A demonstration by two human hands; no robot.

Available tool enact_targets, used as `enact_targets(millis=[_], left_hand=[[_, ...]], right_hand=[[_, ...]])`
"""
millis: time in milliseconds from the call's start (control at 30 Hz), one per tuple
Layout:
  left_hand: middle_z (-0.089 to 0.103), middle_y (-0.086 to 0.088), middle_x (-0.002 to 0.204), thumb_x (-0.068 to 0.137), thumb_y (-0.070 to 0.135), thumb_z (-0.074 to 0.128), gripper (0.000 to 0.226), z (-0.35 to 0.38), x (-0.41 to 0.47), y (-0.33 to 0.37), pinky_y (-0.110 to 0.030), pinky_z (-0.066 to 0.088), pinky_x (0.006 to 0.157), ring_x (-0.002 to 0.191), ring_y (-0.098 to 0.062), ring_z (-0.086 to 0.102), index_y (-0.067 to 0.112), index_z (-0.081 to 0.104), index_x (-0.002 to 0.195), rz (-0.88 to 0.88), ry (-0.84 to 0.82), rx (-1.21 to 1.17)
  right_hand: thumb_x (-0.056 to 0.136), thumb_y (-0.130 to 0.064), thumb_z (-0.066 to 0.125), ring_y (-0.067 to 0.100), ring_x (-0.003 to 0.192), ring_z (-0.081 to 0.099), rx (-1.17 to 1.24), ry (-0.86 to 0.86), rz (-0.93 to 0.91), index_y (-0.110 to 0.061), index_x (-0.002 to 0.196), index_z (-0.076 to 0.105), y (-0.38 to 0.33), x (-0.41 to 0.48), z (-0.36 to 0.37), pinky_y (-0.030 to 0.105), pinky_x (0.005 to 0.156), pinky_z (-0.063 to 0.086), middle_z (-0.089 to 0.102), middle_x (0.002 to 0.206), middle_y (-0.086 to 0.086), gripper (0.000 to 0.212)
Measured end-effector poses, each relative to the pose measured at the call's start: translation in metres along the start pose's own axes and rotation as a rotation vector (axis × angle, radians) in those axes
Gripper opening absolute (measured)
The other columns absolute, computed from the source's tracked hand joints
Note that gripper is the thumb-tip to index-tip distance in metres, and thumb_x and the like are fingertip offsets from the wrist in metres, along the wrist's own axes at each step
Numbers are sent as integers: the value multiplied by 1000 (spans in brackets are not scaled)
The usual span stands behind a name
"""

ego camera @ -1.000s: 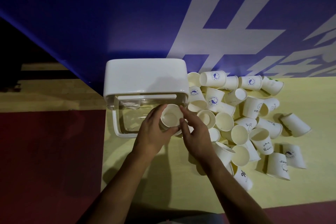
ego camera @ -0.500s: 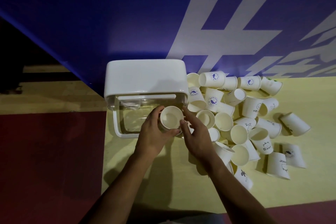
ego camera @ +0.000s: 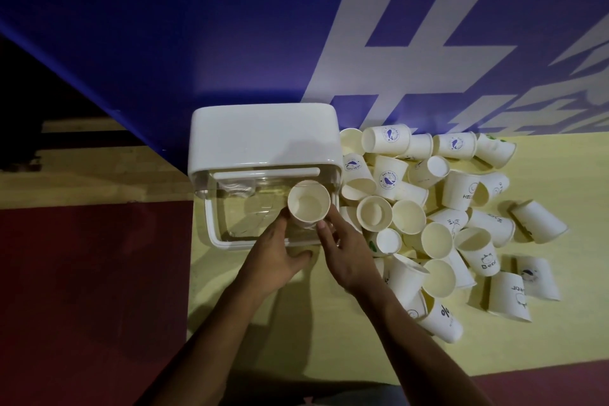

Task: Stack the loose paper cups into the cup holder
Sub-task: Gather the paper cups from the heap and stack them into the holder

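cup (ego camera: 308, 202) sits mouth-up over the clear front of the cup holder (ego camera: 263, 138), pinched between your left hand (ego camera: 275, 255) at its 7 o'clock and your right hand (ego camera: 346, 249) at its 5 o'clock. loose cups (ego camera: 438, 208) lie heaped at the holder's 3 o'clock on the yellow table (ego camera: 296, 333).

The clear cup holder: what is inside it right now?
Inside the cup holder one upright paper cup shows, open mouth up, left hand and right hand at its sides. Whether other cups sit beneath it is hidden.
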State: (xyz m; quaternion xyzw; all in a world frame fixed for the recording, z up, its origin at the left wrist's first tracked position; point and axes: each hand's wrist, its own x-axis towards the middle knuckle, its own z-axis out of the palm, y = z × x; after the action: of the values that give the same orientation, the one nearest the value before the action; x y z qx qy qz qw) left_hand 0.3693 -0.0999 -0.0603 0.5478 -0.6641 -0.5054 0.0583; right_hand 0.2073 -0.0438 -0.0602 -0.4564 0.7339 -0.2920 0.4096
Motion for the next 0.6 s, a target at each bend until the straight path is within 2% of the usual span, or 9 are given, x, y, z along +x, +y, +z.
enact_targets(millis=[100, 167, 233, 367, 467, 600], left_hand=[[56, 22, 125, 83, 18, 76, 79, -9, 15, 4, -12, 42, 82, 118, -3, 54, 39, 37, 148, -1, 0, -3], [60, 18, 129, 81, 16, 75, 78, -15, 27, 6, -20, 48, 88, 119, -7, 57, 35, 40, 147, -10, 7, 24], [61, 10, 134, 79, 14, 72, 71, -20, 39, 8, -30, 50, 92, 121, -14, 59, 30, 45, 143, -21, 22, 57], [58, 4, 138, 83, 12, 64, 58, -27, 54, 17, -27, 44, 90, 124, -20, 57, 25, 54, 139, -57, 45, 95], [58, 0, 140, 82, 13, 61, 62, -28, 60, 20, -31, 46, 97, 126, -24, 56, 25, 53, 142, -62, 35, 90], [62, -1, 137, 77, 21, 58, 65, -28, 63, 20, -36, 50, 99, 123, -25, 59, 26, 52, 142, -74, 25, 81]], right_hand=[[103, -66, 32, 10, 110, 66, 15, -2, -9, -51, 153, 31, -7, 20, 3, 37, 94, 53, 72, 119, -7, 52], [103, -66, 33, 14, 112, 66, 26, 0, 9, -46, 152, 34, -12, 32, 4, 38, 96, 53, 72, 121, -5, 53], [104, -59, 37, 16, 113, 65, 43, 0, 39, -44, 149, 39, -19, 40, 4, 32, 90, 48, 71, 122, -5, 47], [106, -52, 40, 18, 121, 59, 79, 3, 113, -36, 141, 50, -29, 51, 3, 23, 82, 35, 67, 130, -3, 41], [105, -54, 40, 24, 124, 59, 72, 31, 120, -34, 141, 50, -25, 58, 8, 26, 88, 38, 65, 134, 2, 42], [103, -56, 41, 28, 114, 64, 81, 30, 144, -36, 131, 53, -19, 64, 12, 32, 90, 44, 70, 123, 4, 37]])
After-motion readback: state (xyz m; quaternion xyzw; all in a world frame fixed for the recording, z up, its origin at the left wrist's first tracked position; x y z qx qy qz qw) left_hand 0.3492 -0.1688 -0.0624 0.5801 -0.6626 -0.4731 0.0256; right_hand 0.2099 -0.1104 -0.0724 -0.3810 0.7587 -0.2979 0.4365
